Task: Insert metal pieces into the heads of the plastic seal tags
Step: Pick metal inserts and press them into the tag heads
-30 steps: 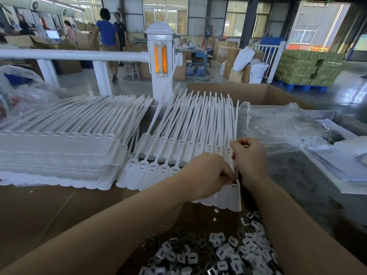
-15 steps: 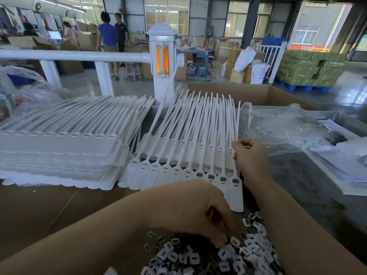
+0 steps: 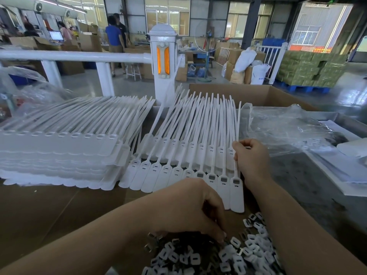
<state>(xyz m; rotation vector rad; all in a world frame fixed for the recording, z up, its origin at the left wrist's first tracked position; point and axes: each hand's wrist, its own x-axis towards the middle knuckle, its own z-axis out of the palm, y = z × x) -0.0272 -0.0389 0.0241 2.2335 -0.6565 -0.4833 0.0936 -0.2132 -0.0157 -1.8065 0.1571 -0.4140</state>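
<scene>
At six o'clock, the left hand point(image 3: 193, 207) is dipping curled fingers into the metal pieces point(image 3: 228, 255), grasp hidden; at three o'clock, the right hand point(image 3: 251, 157) is pinching a seal tag point(image 3: 236, 187) strap.

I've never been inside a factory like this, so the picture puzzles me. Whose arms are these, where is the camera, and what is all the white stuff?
There is no machine here: the arms belong to a person, and the single camera sits on their head, looking forward and down.

The left hand reaches into a heap of small metal pieces, silvery and white clips with a slot, lying on brown cardboard; its fingertips touch the heap, but whether they hold a piece is hidden. The right hand grips the strap of the rightmost white plastic seal tag.

That tag ends a row of long white plastic seal tags with flat heads towards the person. Left of it lies a stack of joined white tag sheets; to the right, crumpled clear plastic bags.
</scene>
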